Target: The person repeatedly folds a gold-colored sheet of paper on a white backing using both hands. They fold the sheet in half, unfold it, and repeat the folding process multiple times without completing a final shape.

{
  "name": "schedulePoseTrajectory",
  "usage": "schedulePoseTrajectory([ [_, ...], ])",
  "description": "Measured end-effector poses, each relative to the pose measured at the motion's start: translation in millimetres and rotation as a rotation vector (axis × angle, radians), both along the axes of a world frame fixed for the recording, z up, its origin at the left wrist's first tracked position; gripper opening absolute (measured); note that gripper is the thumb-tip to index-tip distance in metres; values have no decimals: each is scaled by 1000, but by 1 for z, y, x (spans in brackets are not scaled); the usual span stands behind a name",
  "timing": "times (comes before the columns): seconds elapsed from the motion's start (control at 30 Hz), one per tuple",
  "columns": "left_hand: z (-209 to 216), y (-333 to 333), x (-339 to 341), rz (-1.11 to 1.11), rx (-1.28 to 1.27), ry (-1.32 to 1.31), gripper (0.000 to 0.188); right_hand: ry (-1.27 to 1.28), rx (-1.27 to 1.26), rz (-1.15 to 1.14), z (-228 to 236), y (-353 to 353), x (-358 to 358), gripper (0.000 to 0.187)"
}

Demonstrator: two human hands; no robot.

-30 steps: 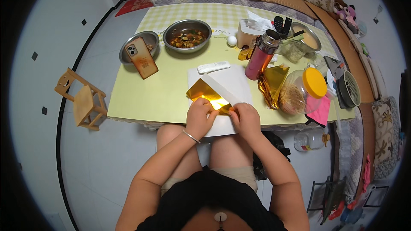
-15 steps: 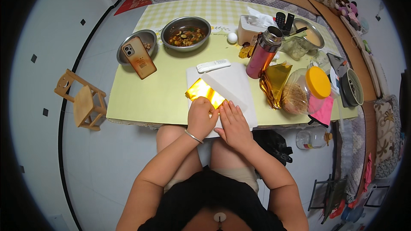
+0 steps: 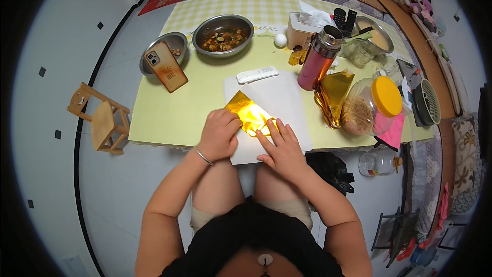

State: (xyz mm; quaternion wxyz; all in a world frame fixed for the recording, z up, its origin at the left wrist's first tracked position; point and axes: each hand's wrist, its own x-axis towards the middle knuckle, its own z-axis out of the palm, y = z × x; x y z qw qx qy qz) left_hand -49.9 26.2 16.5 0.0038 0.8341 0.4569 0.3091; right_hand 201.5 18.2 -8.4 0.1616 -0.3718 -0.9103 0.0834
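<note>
A shiny gold foil sheet (image 3: 250, 112) lies on white paper (image 3: 287, 97) in front of me. My left hand (image 3: 220, 132) is closed at the foil's left edge, its thumb and fingers pinching that edge. Flat on the lower right part of the foil rest the fingers of my right hand (image 3: 282, 147), spread apart. Just beyond the foil, a white oblong object (image 3: 257, 75) sits on the paper. To the right stands a bundle of folded gold foil (image 3: 335, 95).
Around the table (image 3: 174, 115) are a phone (image 3: 166, 66) leaning on a metal bowl, a bowl of food (image 3: 223, 36), a pink flask (image 3: 319, 59), a tissue box (image 3: 301, 33), an egg-like white ball (image 3: 280, 40) and a yellow-lidded jar (image 3: 361, 107). A small wooden chair (image 3: 102, 120) stands left.
My left hand has moved left, from beside my right hand to the foil's left edge. The right fingers have spread. More gold surface shows, and the pale strip beside the foil is no longer visible.
</note>
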Motion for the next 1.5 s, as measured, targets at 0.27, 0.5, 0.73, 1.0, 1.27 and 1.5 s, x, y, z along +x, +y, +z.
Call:
schedulePoseTrajectory([
  [0.27,4,20,-36,-262,239,389,24,-9,-53,182,18,11,18,66],
  [0.5,5,-4,-22,-375,64,62,15,185,-155,304,26,49,47,26],
  [0.73,-18,-18,-8,-190,-172,-210,13,545,-194,30,14,14,7,14],
  [1.0,-21,-15,16,132,-315,-406,31,547,-36,-122,4,7,-19,17],
  [1.27,-19,-17,22,183,-287,-322,37,421,24,-106,9,6,-20,34],
  [1.5,-8,-32,17,277,-259,-204,35,244,66,-65,9,7,-20,44],
])
